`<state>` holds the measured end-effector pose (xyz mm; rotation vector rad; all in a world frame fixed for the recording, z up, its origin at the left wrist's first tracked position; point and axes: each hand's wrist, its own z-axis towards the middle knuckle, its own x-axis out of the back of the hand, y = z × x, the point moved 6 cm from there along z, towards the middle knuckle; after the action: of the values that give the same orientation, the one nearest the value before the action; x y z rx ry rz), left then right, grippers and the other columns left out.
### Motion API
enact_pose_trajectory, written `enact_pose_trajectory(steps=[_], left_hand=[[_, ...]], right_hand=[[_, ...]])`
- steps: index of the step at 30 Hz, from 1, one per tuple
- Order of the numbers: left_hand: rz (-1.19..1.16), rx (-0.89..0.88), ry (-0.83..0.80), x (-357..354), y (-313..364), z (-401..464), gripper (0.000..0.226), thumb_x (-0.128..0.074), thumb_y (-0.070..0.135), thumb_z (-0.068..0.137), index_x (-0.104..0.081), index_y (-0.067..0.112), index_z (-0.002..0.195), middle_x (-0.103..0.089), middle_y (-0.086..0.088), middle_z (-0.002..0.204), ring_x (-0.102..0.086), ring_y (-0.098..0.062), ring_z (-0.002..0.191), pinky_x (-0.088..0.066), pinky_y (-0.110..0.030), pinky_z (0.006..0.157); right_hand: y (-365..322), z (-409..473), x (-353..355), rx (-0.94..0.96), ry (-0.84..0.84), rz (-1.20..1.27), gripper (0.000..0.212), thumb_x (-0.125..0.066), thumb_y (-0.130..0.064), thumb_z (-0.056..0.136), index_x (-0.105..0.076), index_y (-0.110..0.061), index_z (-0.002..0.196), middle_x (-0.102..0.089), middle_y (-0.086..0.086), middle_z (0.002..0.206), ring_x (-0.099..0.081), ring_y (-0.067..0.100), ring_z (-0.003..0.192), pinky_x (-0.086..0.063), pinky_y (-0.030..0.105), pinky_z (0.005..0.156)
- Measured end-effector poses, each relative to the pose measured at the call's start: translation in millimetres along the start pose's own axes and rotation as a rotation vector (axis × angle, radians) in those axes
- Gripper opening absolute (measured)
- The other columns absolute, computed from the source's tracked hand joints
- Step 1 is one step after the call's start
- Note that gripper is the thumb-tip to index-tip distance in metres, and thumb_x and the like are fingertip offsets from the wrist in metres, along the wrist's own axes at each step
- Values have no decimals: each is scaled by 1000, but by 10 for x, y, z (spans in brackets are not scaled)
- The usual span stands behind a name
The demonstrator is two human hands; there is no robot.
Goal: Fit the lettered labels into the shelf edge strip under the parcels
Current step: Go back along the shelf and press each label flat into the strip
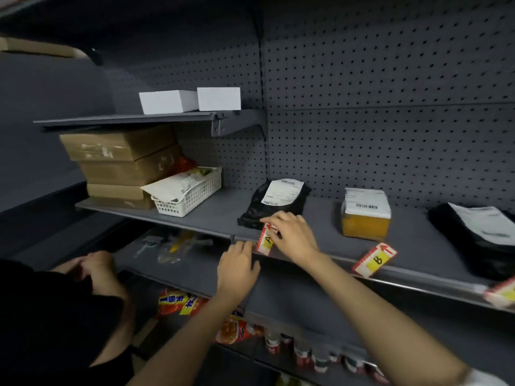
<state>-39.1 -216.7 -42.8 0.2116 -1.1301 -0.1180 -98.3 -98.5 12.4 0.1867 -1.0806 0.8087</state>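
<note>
A white and red label marked A (265,240) stands tilted at the shelf edge strip (418,280), below a black parcel (274,203). My right hand (292,235) pinches the label's top edge. My left hand (237,266) rests on the strip just left of the label, fingers curled against the edge. A label marked B (374,260) sits askew in the strip under a yellow parcel (365,215). A third label (501,295) shows at the far right, below another black parcel (479,235).
A white basket (192,195) and stacked cardboard boxes (122,165) stand at the left of the shelf. White boxes (189,100) sit on the shelf above. Snack packets (178,302) and bottles lie on lower shelves. Another person's hands (89,267) are at the lower left.
</note>
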Motion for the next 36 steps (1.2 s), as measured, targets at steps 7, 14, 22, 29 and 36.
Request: enact_pose_trajectory(steps=[7, 14, 22, 29, 36], left_hand=[[-117, -31, -14, -59, 64, 34, 38, -56, 27, 87, -44, 16, 122, -55, -6, 119, -50, -23, 112, -43, -34, 93], [-145, -36, -21, -11, 40, 130, 41, -56, 28, 86, -43, 17, 123, -55, -5, 121, -50, -22, 114, -43, -34, 95], [-180, -31, -48, -89, -26, 116, 47, -58, 27, 86, -41, 17, 129, -54, -6, 129, -49, -23, 120, -43, -36, 100], [-134, -25, -59, -111, -152, 142, 50, -56, 26, 86, -39, 19, 133, -51, -5, 132, -46, -23, 121, -40, -36, 101], [-118, -57, -62, -146, -234, 176, 48, -57, 24, 86, -42, 22, 132, -49, -4, 130, -46, -24, 119, -39, -37, 102]], right_hand=[[83, -92, -27, -139, 20, -74, 30, -53, -26, 92, -54, -29, 122, -58, -1, 118, -52, 21, 109, -37, 34, 92], [-28, 39, -28, -121, -32, -104, 24, -50, -25, 93, -56, -25, 116, -62, 1, 113, -52, 23, 108, -35, 34, 90], [324, -235, 9, -449, 8, 34, 2, -66, -23, 84, -65, -22, 83, -70, 1, 92, -63, 19, 90, -54, 35, 76], [161, -244, -237, -415, 14, 8, 6, -64, -20, 82, -69, -24, 83, -71, 3, 90, -55, 23, 97, -41, 33, 87], [76, -359, -237, -179, 55, -186, 20, -54, -18, 89, -58, -18, 109, -65, 7, 103, -54, 28, 98, -39, 38, 83]])
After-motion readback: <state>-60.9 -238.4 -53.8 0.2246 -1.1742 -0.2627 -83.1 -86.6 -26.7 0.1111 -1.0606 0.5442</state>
